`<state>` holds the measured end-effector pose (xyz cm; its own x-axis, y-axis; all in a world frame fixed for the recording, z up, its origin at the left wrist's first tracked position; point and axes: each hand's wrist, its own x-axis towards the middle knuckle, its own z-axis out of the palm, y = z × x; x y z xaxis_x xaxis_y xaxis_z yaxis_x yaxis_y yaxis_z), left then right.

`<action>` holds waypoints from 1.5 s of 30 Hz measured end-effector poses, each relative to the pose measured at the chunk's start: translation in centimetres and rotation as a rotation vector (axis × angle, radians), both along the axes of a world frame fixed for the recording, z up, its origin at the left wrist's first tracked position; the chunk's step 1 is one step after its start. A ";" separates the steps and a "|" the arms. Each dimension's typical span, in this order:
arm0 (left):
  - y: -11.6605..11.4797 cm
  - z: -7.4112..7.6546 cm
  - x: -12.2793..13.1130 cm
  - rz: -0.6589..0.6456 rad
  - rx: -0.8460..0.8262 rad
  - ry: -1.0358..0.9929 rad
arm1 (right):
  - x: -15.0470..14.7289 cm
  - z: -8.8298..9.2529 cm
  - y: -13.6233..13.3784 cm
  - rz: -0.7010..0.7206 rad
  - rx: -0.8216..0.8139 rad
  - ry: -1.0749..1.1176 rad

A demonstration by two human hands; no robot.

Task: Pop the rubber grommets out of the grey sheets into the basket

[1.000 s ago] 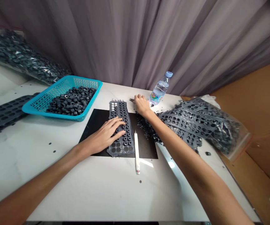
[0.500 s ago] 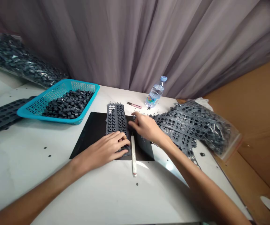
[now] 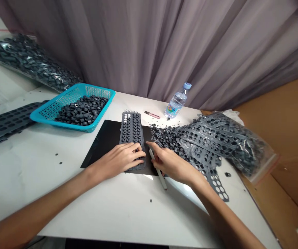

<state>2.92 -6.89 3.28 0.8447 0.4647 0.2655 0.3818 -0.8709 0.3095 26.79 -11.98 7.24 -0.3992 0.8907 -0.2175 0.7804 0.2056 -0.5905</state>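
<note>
A dark grey rubber sheet (image 3: 132, 129) with rows of ring-shaped pieces lies lengthwise on a black mat (image 3: 99, 147). Several holes at its far left corner show white. My left hand (image 3: 126, 157) rests on the sheet's near end, fingers spread and lightly bent, covering part of the rings. To the right of the sheet, my right hand (image 3: 168, 162) is closed around a slim white pen-like tool (image 3: 161, 180). The tool slants across the mat, its rear end pointing toward me; the hand partly hides its front end.
A blue basket (image 3: 63, 122) of loose black rings stands left, before a bulging clear bag (image 3: 35, 62). Punched sheets (image 3: 198, 138), loose rings and another bag (image 3: 252, 162) crowd the right. Pink thread snips (image 3: 152, 114) and a water bottle (image 3: 177, 103) sit behind.
My right hand has come down and back onto the white tool, which has turned from nearly straight to slanted. My left hand stays on the sheet. The view has shifted slightly.
</note>
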 end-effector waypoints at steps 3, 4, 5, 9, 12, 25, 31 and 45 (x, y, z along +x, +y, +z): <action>0.0 0.1 0.0 -0.004 0.028 0.038 | 1.1 0.2 -0.6 0.033 0.099 0.031; 0.1 0.1 -0.1 -0.018 0.030 0.054 | 1.6 0.1 -0.7 0.021 0.141 0.057; 0.1 0.2 -0.1 -0.036 0.026 0.069 | 2.1 -0.1 -0.9 -0.004 0.183 0.088; 0.4 0.6 -0.4 -0.076 -0.029 0.085 | 4.2 -0.9 -1.4 -0.035 0.286 0.208; 0.4 0.9 -0.5 -0.049 -0.065 0.065 | 4.7 -1.3 -1.8 0.046 0.410 0.147; -0.4 0.3 -0.3 0.002 0.080 0.091 | -0.3 -3.2 -3.1 -0.420 0.271 0.398; -0.4 0.1 -0.3 -0.005 0.074 0.071 | -0.8 -3.6 -2.7 -0.426 -0.012 0.735; -0.3 0.3 -0.2 0.011 -0.059 -0.012 | -1.2 -5.6 -1.9 -0.390 -0.086 0.864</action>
<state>2.71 -7.23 3.54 0.8363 0.4893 0.2476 0.3872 -0.8466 0.3651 25.63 -13.88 1.69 -0.1305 0.9898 -0.0577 0.0716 -0.0486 -0.9962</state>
